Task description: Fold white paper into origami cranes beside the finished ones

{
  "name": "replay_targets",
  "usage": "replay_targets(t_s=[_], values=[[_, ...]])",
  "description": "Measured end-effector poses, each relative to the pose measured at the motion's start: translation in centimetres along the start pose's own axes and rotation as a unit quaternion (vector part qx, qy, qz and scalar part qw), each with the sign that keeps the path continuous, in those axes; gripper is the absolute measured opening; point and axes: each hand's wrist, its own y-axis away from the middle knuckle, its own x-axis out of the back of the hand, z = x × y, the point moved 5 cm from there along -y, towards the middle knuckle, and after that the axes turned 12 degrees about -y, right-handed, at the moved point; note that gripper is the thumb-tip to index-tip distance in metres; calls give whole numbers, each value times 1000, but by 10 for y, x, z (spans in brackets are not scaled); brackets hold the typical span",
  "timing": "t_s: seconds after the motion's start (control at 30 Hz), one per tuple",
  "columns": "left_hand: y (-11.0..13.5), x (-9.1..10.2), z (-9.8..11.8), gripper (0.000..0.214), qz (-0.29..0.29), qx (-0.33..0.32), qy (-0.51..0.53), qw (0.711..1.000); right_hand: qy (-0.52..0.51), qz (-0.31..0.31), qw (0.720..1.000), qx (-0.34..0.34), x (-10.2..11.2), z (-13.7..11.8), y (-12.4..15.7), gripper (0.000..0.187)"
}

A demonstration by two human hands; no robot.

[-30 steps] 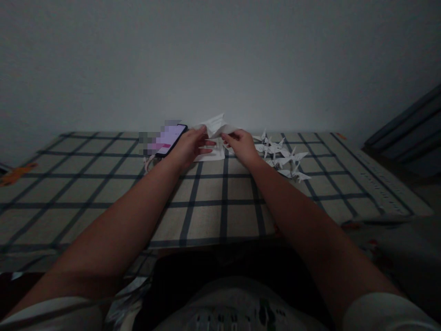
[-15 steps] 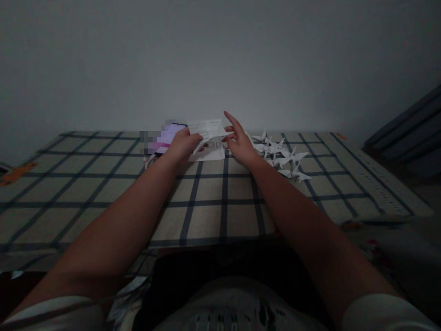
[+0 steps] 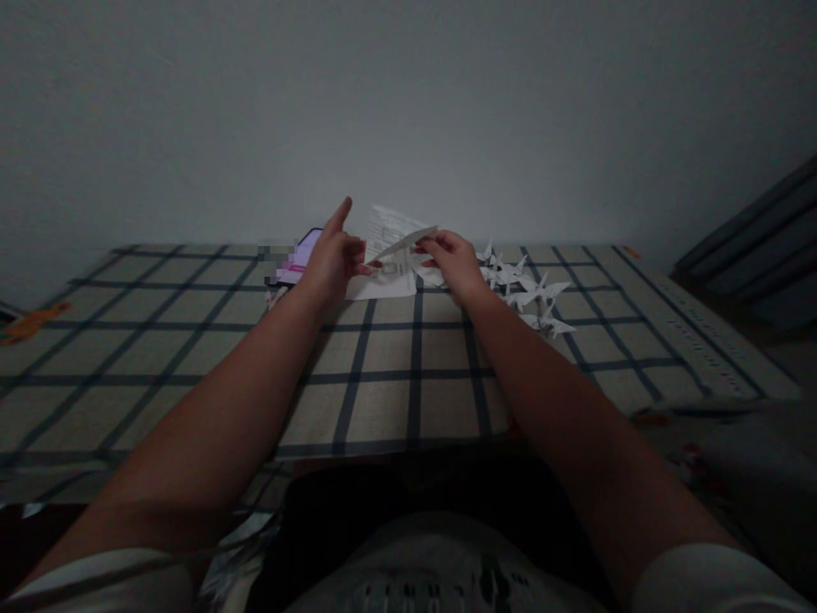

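A printed sheet of paper (image 3: pixel 389 228), bent over in a fold, is held up between my two hands above the table. My right hand (image 3: pixel 452 258) pinches its right end between thumb and fingers. My left hand (image 3: pixel 335 260) is at the left corner, its index finger stretched upward while the thumb and lower fingers close on the paper's edge. Flat under the raised sheet lies more white paper (image 3: pixel 392 288). Beside my left hand is a phone (image 3: pixel 305 253) with a lit purple screen, partly blurred out. Several folded paper cranes (image 3: pixel 533 294) sit just right of my right hand.
A checked cloth (image 3: pixel 383 349) covers the table, which stands against a plain grey wall (image 3: pixel 408 111). A small pale object (image 3: pixel 274 296) lies by the phone's lower edge. Dark grey ridged material (image 3: pixel 759 247) rises beyond the table's right side.
The sheet's right side has risen and its fold now slants up to the right. My right fingers have closed on that end. My left index finger has lifted off the paper and points up.
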Motion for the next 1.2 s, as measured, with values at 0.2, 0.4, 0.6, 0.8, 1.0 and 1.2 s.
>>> replay_targets(t_s=[0.2,0.4,0.6,0.8,1.0,1.2], values=[[10,-6,10,72,-65,-64,-74,993,-38,7,999,-18,2,5,-1,31],[6,-7,10,70,-97,-132,-130,978,-36,-2,999,-35,2,5,0,33],[3,1,12,30,-31,-121,-218,968,-28,4,999,-21,1,2,1,35],[3,6,10,34,56,-77,-176,980,-72,2,997,-18,-5,2,1,27],[-3,-1,-6,43,36,-37,-22,998,-126,11,991,-49,-7,0,4,20],[4,-6,-1,69,-3,-5,28,1000,-123,28,991,-49,-6,-2,3,22]])
